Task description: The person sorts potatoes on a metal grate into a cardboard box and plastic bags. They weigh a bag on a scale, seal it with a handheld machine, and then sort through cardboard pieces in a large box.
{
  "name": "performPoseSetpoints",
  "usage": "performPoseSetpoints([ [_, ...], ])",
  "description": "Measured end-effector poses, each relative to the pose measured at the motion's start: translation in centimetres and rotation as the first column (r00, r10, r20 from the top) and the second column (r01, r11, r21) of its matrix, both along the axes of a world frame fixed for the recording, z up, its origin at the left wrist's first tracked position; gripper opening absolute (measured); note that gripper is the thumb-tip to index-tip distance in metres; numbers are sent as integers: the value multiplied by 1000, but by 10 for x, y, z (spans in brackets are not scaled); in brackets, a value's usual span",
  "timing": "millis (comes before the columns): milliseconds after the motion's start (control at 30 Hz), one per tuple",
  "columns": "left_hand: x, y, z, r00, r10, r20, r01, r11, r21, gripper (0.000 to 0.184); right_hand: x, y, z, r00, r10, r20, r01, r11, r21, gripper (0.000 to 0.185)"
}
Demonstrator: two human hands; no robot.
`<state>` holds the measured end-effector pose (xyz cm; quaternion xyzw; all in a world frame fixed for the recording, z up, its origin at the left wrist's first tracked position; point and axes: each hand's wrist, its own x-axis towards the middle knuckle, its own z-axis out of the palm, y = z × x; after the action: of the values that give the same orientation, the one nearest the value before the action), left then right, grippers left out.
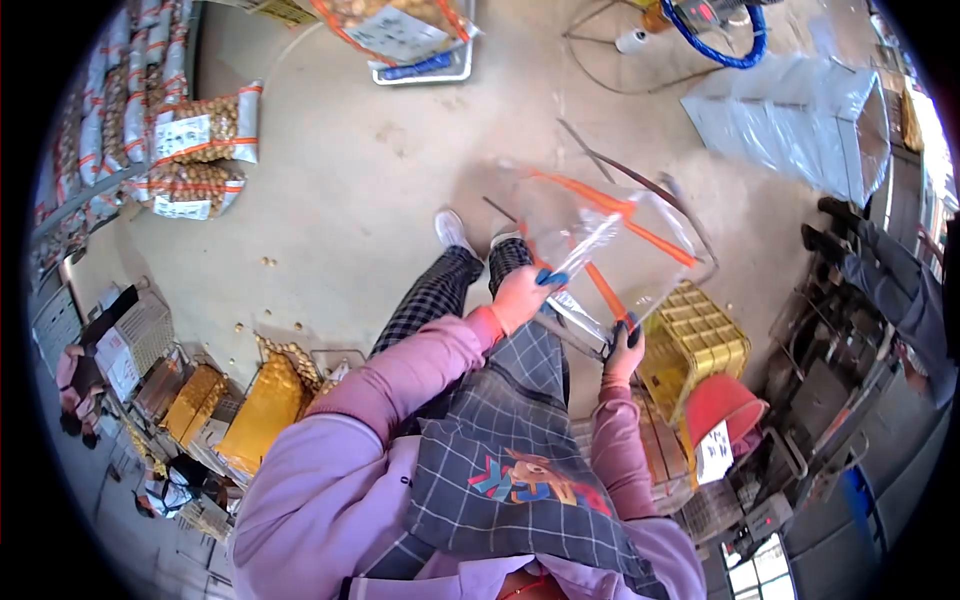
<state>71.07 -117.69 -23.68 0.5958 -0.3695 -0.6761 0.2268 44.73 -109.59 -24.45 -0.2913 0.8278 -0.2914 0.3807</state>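
A clear plastic bag with orange stripes (628, 208) hangs spread out in front of my apron, partly blurred. My left hand (520, 297) is closed on the bag's near edge, with dark blue covering at the fingertips. Lower and to the right, my right hand (622, 358) pinches another part of the bag near an orange stripe; its fingertips are dark too. Beyond and beneath the bag, a thin dark metal frame (690, 212) shows in part.
A yellow plastic crate (735, 350) and a red bucket (722, 405) stand at my right. Filled nut-like bags (215, 130) are stacked at the left. A grey plastic-wrapped bin (790, 120) is ahead right. Another filled bag (395, 25) rests on a tray ahead.
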Motion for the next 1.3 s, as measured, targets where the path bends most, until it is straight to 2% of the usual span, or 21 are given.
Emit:
performPoseSetpoints([
  [133, 32, -117, 13, 966, -228, 121, 238, 968, -77, 46, 80, -38, 5, 921, -358, 155, 371, 927, -64, 33],
  [300, 84, -169, 4, 868, -488, 92, 496, 851, -173, 45, 78, -42, 16, 954, -279, 112, 277, 960, 30, 38],
  [367, 135, -180, 12, 801, -202, 563, 406, 875, -264, 47, 77, -26, 10, 953, -235, 192, 235, 972, 24, 51],
  [400, 170, -205, 38, 866, 56, 498, 253, 809, -530, 53, 72, -29, 16, 947, -242, 212, 232, 970, 70, 53],
  [467, 241, -246, 73, 681, 324, 657, -13, 902, -431, 56, 84, -71, 57, 940, -340, 18, 341, 940, -24, 52],
  [500, 293, -267, 49, 487, 536, 690, 191, 706, -682, 57, 87, -95, 70, 958, -271, -89, 260, 959, -116, 51],
  [567, 348, -329, 102, -59, 712, 700, 591, 590, -550, 57, 105, -158, 104, 980, -200, -21, 185, 940, -288, 43],
  [600, 380, -351, 92, -52, 717, 695, 589, 584, -559, 57, 125, -198, 119, 993, -116, -4, 110, 955, -274, 40],
  [667, 427, -388, 69, 66, 180, 981, 524, 831, -188, 43, 187, -288, 146, 996, 61, 60, -33, 922, -385, 36],
  [733, 439, -400, 54, 236, 23, 972, 711, 677, -189, 17, 279, -370, 178, 934, 276, 225, -146, 873, -466, 38],
  [800, 436, -384, 45, 319, 31, 947, 788, 547, -284, 12, 371, -435, 193, 667, 688, 284, -431, 668, -607, 41],
  [867, 435, -368, 45, 372, -125, 920, 816, 517, -259, 13, 480, -486, 191, 407, 715, 568, -578, 683, -446, 40],
  [900, 439, -362, 44, 427, 9, 904, 803, 456, -384, 14, 532, -509, 153, 310, 825, 473, -719, 529, -451, 40],
  [933, 441, -359, 45, 483, 139, 864, 785, 369, -498, 14, 575, -537, 132, 187, 909, 372, -941, 274, -199, 43],
  [1000, 451, -378, 70, 359, -510, 782, 846, 531, -42, 20, 626, -564, 59, -84, 965, 249, -944, -157, 290, 48],
  [1067, 462, -388, 78, 414, -520, 747, 841, 533, -96, 25, 625, -575, 50, -410, 905, -113, -754, -266, 600, 55],
  [1100, 465, -400, 89, 432, -570, 699, 830, 554, -62, 25, 615, -584, 28, -142, 919, -367, -869, 62, 492, 63],
  [1167, 473, -412, 87, 486, -614, 622, 803, 594, -42, 25, 581, -595, 61, 516, 663, -543, -854, 446, -267, 60],
  [1200, 477, -421, 73, 801, -462, 381, 546, 824, -150, 28, 570, -603, 103, 670, 548, -501, -742, 514, -430, 53],
  [1267, 476, -438, 38, 920, 299, -255, -290, 954, 73, 37, 571, -610, 164, 866, 322, -382, -493, 427, -758, 47],
  [1300, 477, -444, 8, 625, 704, -336, -557, 704, 440, 44, 575, -607, 173, 862, 326, -389, -501, 430, -751, 47],
])
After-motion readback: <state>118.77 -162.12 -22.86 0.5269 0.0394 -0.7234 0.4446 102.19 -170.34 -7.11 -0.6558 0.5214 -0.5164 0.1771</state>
